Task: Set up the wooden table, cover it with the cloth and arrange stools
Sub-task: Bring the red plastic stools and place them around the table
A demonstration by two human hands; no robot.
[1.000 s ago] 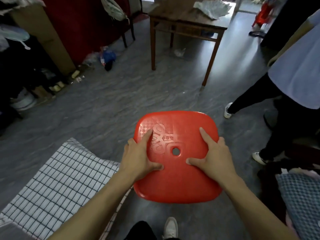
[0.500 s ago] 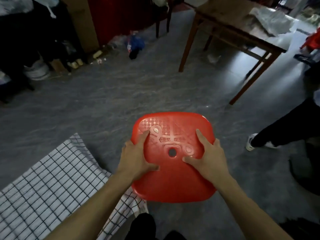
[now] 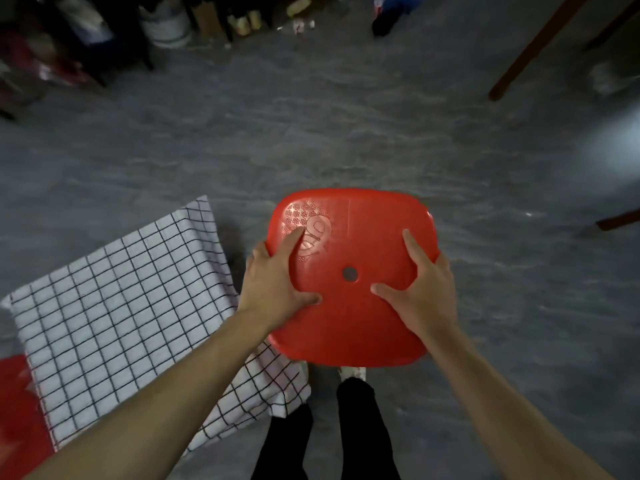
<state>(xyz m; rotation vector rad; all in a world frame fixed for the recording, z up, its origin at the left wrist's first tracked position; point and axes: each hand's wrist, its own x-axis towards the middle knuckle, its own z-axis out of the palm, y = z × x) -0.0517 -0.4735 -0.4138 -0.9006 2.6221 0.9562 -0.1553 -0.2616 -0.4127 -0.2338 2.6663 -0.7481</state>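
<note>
- Red plastic, part of some object (image 3: 17, 403), shows at the lower left edge, too cut off to name.
- A white cloth with a black grid (image 3: 121, 323) lies draped over something low on the left, its right edge just beside the stool and partly under the left forearm.
- Blurred clutter lines the far left wall, among it a pale bucket (image 3: 166, 24).
- The grey stone-patterned floor (image 3: 311, 133) lies bare between the stool and the far clutter.
- The left hand (image 3: 277, 282) grips the left edge of the red plastic stool (image 3: 356, 244), forefinger stretched over the embossed seat, thumb flat near the centre hole, the other fingers wrapped under the rim.
- The stool is at the middle of the view, seat up, above the person's dark trouser legs and a white shoe (image 3: 353, 373).
- The right hand (image 3: 426, 292) clamps the right edge the same way, forefinger and thumb spread on top.
- Wooden table legs (image 3: 533, 50) slant in at the upper right, well apart from the stool.
</note>
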